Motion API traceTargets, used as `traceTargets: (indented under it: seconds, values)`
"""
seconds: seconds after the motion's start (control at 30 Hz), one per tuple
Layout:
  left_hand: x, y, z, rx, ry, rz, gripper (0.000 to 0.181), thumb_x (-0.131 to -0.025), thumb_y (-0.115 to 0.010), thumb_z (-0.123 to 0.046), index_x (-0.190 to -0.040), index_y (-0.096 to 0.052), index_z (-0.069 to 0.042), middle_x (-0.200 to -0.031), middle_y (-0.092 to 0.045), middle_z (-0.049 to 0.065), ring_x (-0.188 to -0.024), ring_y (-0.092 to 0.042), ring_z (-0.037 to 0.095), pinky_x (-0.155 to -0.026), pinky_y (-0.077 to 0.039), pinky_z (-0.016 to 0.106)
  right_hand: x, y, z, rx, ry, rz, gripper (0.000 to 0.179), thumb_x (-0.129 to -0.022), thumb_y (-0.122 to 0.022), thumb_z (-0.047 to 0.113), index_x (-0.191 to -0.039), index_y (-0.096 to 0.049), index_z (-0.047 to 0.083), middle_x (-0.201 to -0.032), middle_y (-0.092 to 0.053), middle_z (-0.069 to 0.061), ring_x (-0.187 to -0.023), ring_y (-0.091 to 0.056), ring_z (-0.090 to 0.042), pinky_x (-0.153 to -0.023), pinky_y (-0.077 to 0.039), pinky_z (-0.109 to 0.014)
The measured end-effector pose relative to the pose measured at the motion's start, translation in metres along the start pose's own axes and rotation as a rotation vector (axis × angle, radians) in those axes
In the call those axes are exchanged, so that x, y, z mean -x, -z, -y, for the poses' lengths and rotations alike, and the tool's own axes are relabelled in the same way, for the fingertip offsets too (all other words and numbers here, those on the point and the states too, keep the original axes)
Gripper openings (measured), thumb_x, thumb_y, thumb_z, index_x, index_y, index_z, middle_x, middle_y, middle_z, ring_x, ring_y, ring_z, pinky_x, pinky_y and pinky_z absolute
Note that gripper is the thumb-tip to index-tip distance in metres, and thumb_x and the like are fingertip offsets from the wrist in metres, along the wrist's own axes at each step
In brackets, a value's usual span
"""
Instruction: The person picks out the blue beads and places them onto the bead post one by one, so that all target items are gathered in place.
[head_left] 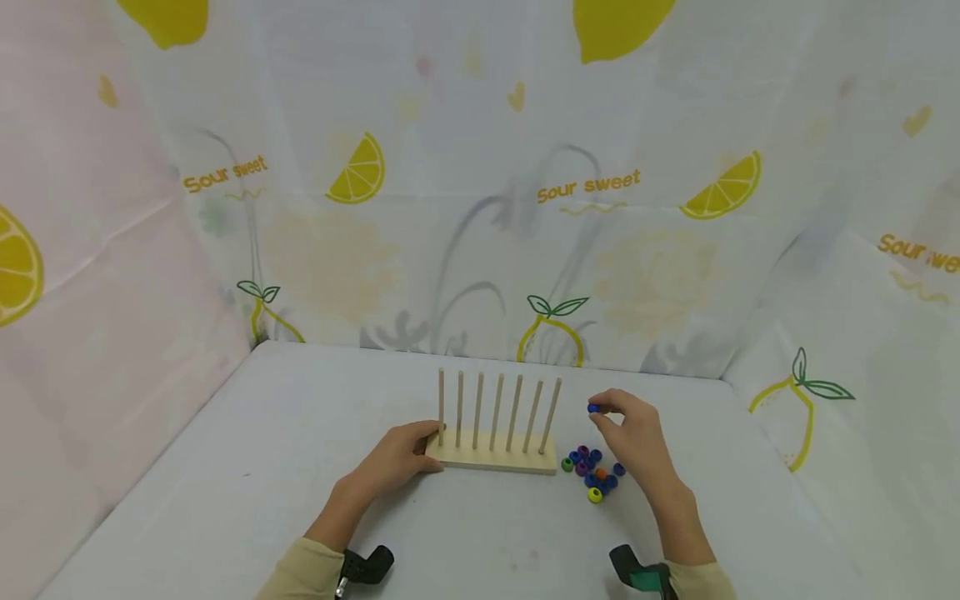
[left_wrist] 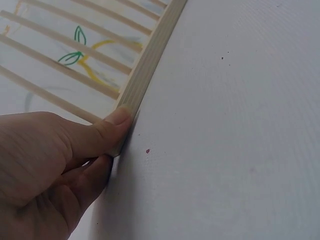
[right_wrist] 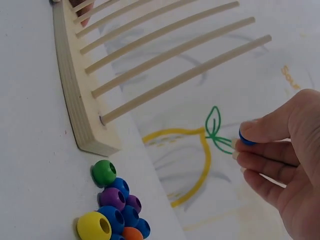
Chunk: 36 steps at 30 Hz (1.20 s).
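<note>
A pale wooden peg rack (head_left: 491, 458) stands on the white table, its several thin upright dowels (head_left: 496, 412) bare. My left hand (head_left: 393, 458) grips the left end of its base; in the left wrist view the thumb (left_wrist: 117, 117) lies on the base's edge with fingers behind. Raised to the right of the rack, my right hand (head_left: 633, 429) pinches a blue bead (head_left: 593, 408) between thumb and fingertips. The right wrist view shows that bead (right_wrist: 246, 136) mostly covered by the thumb. Below the right hand lies a pile of loose beads (head_left: 591, 481), each with a hole.
The pile has blue and purple beads, plus a green bead (right_wrist: 104, 173), a yellow bead (right_wrist: 94, 226) and an orange bead (right_wrist: 132, 234). It sits close to the rack's right end. A lemon-print cloth (head_left: 465, 250) hangs behind the white table (head_left: 247, 467).
</note>
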<state>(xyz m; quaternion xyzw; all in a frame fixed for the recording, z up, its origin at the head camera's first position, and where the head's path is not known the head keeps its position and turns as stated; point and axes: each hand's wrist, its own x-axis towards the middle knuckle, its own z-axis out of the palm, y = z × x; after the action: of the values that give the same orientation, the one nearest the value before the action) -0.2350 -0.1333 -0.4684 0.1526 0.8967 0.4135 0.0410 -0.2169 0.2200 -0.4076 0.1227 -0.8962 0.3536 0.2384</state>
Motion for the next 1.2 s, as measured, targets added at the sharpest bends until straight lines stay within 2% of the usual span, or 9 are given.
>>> traceTargets:
  seconds: [0.2,0.37,0.47,0.57,0.7,0.97,1.2]
  values:
    - [0.0,-0.001,0.0,-0.001,0.006,-0.005,0.062,-0.082,-0.08,-0.012,-0.139,-0.056,-0.003,-0.142,-0.057,0.015,-0.136,-0.051,0.033,-0.114,-0.041,0.05,-0.005,0.001,0.006,-0.031,-0.017,-0.01,0.017,-0.086,-0.072,-0.003,-0.101,-0.071,0.005,-0.096,-0.073,-0.006,-0.093,-0.07,-0.022,-0.09,-0.058,-0.045]
    - [0.001,-0.001,0.002,-0.001,0.002,-0.008,0.062,-0.082,-0.08,-0.013,-0.139,-0.056,-0.003,-0.142,-0.057,0.016,-0.136,-0.05,0.034,-0.114,-0.041,0.05,-0.008,0.001,0.012,-0.084,-0.055,-0.018,0.016,-0.087,-0.071,-0.002,-0.102,-0.072,0.005,-0.098,-0.073,-0.005,-0.094,-0.07,-0.02,-0.091,-0.058,-0.026]
    - [0.0,0.0,0.001,0.005,-0.008,-0.006,0.061,-0.082,-0.08,-0.012,-0.138,-0.057,-0.003,-0.142,-0.057,0.016,-0.136,-0.05,0.034,-0.114,-0.04,0.051,-0.009,0.001,0.015,-0.132,-0.049,-0.036,0.017,-0.087,-0.071,-0.003,-0.102,-0.072,0.004,-0.099,-0.073,-0.006,-0.095,-0.069,-0.022,-0.09,-0.052,-0.011]
    - [0.0,0.0,0.001,0.007,-0.016,-0.008,0.061,-0.083,-0.08,-0.012,-0.138,-0.057,-0.002,-0.142,-0.058,0.016,-0.136,-0.051,0.034,-0.114,-0.041,0.051,-0.01,0.001,0.018,-0.173,-0.034,-0.061,0.017,-0.087,-0.072,-0.001,-0.103,-0.072,0.005,-0.1,-0.073,-0.007,-0.094,-0.069,-0.017,-0.088,-0.046,-0.002]
    - [0.0,0.0,0.001,0.008,-0.019,-0.012,0.06,-0.083,-0.079,-0.011,-0.137,-0.058,-0.003,-0.141,-0.059,0.015,-0.135,-0.052,0.033,-0.113,-0.042,0.05,-0.011,0.001,0.024,-0.21,-0.03,-0.088,0.016,-0.088,-0.073,0.002,-0.104,-0.073,0.005,-0.102,-0.073,-0.007,-0.094,-0.067,-0.009,-0.09,-0.045,-0.001]
    - [0.0,0.0,0.003,0.023,-0.02,-0.008,0.059,-0.082,-0.079,-0.01,-0.137,-0.058,-0.005,-0.14,-0.059,0.014,-0.134,-0.053,0.031,-0.111,-0.044,0.049,-0.015,0.0,0.032,-0.295,-0.018,-0.116,0.021,-0.086,-0.073,-0.003,-0.106,-0.071,0.003,-0.103,-0.071,-0.009,-0.094,-0.062,0.003,-0.094,-0.046,-0.004]
    - [-0.001,0.0,0.004,0.021,-0.016,-0.007,0.059,-0.083,-0.079,-0.011,-0.137,-0.058,-0.005,-0.141,-0.059,0.013,-0.134,-0.053,0.03,-0.112,-0.043,0.049,-0.017,-0.001,0.04,-0.36,0.021,-0.124,0.023,-0.085,-0.074,-0.006,-0.106,-0.069,0.001,-0.103,-0.07,-0.008,-0.096,-0.062,0.001,-0.096,-0.048,-0.007]
